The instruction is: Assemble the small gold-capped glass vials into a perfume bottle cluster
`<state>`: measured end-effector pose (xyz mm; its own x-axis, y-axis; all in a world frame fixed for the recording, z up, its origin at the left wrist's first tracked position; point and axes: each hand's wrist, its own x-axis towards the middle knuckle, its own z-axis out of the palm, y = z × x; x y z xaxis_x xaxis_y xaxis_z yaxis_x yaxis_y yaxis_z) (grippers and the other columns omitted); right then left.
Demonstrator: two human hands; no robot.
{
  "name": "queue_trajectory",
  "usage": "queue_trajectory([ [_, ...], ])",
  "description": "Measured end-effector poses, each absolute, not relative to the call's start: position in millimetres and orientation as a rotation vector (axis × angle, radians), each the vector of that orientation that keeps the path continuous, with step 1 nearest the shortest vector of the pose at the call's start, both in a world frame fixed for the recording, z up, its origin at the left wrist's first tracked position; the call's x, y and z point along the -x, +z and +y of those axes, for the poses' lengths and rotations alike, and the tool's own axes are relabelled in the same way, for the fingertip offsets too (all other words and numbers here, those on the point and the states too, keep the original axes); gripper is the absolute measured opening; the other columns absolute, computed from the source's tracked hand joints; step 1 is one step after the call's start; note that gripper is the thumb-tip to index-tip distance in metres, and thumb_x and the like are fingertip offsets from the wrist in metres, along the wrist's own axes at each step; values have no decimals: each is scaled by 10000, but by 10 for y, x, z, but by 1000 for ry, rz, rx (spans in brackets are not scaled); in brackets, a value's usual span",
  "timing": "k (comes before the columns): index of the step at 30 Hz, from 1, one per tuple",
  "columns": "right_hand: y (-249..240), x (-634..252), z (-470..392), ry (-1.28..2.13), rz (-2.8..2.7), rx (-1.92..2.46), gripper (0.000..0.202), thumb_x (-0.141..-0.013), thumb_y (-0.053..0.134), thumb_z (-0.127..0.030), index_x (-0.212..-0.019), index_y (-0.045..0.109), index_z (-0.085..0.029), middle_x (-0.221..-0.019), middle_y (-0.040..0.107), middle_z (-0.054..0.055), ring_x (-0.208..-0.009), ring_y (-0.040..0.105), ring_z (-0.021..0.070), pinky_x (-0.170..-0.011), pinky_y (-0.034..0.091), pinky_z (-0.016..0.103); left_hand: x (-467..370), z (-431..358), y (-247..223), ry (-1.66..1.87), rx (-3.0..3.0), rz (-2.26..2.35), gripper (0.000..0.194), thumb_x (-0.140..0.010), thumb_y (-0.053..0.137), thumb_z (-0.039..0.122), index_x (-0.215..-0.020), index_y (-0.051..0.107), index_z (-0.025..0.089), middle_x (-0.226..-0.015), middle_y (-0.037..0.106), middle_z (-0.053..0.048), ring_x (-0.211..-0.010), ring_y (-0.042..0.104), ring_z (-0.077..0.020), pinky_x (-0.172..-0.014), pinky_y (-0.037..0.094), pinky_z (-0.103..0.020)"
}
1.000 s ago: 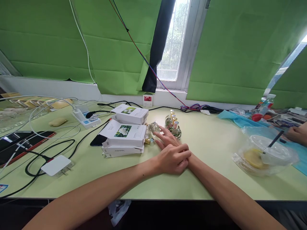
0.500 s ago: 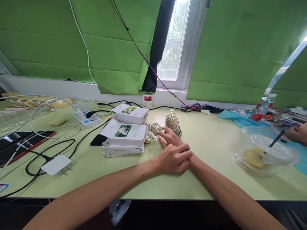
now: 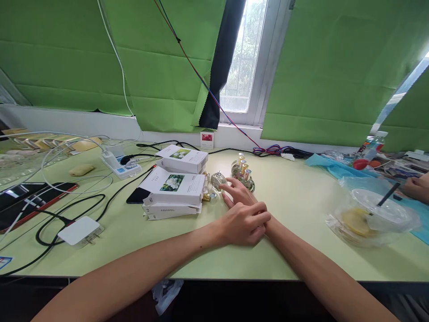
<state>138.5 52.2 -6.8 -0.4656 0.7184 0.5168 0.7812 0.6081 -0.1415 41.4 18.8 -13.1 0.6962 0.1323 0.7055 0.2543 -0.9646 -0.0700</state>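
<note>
My right hand (image 3: 238, 192) lies on the table with its fingers loosely stretched out. Its fingertips touch the edge of a round clear glass bottle (image 3: 218, 181). Across my right wrist rests my left hand (image 3: 243, 223), its fingers curled against it. Just behind the right hand stands a row of several glass bottles with gold and silver caps (image 3: 243, 166), partly hidden by that hand. Left of the round bottle, more small gold-capped bottles (image 3: 207, 197) lie against a white box with a white flower picture (image 3: 177, 183), which sits on another white box (image 3: 172, 210).
Behind is another flower box (image 3: 182, 156); a small box (image 3: 207, 140) stands by the wall. Phones (image 3: 30, 201), a white charger (image 3: 80, 230), a power strip (image 3: 124, 167) and cables lie left. At right are a bagged lidded cup (image 3: 372, 214) and another person's hand (image 3: 417, 188).
The curled fingers of my left hand have shifted very slightly to the right on my right wrist. My right hand stays at the round bottle.
</note>
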Motion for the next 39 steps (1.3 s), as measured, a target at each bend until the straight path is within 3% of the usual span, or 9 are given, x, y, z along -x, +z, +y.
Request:
queue_trajectory([
  [5,-93,-1388,530,-108,-2269,1175,275,-941,545,-226,-1195,623,-300,-1422,521,120,-1213,609,256,-933,583,342,-417,185,-129,-1113,2736,-321,106,-827,430,151,-809,531,179,-861,575,-34,-612,457,-111,-480,353,-270],
  [11,-93,-1393,563,-21,-2275,1122,246,-945,517,-230,-1165,619,-273,-1424,468,146,-994,670,211,-867,599,332,-414,188,-145,-1056,2754,-328,103,-833,432,154,-823,532,179,-874,559,-34,-617,456,-112,-466,372,-280],
  [25,-77,-1392,549,5,-2272,1109,233,-927,557,-195,-1148,614,-240,-1389,463,165,-999,674,233,-844,599,343,-414,167,-111,-1101,2757,-328,120,-834,421,144,-826,537,174,-881,583,-44,-620,468,-114,-472,361,-269],
  [32,-66,-1393,542,10,-2278,1134,257,-921,580,-199,-1163,610,-279,-1411,481,144,-995,681,225,-853,609,345,-414,172,-123,-1105,2761,-333,121,-835,428,154,-840,547,175,-898,592,-44,-621,465,-115,-481,366,-267],
  [39,-70,-1403,536,3,-2272,1113,284,-930,544,-204,-1194,615,-285,-1451,477,110,-1031,683,229,-926,591,356,-413,173,-122,-1049,2765,-329,131,-845,422,152,-850,551,171,-907,583,-51,-637,474,-124,-483,385,-274],
])
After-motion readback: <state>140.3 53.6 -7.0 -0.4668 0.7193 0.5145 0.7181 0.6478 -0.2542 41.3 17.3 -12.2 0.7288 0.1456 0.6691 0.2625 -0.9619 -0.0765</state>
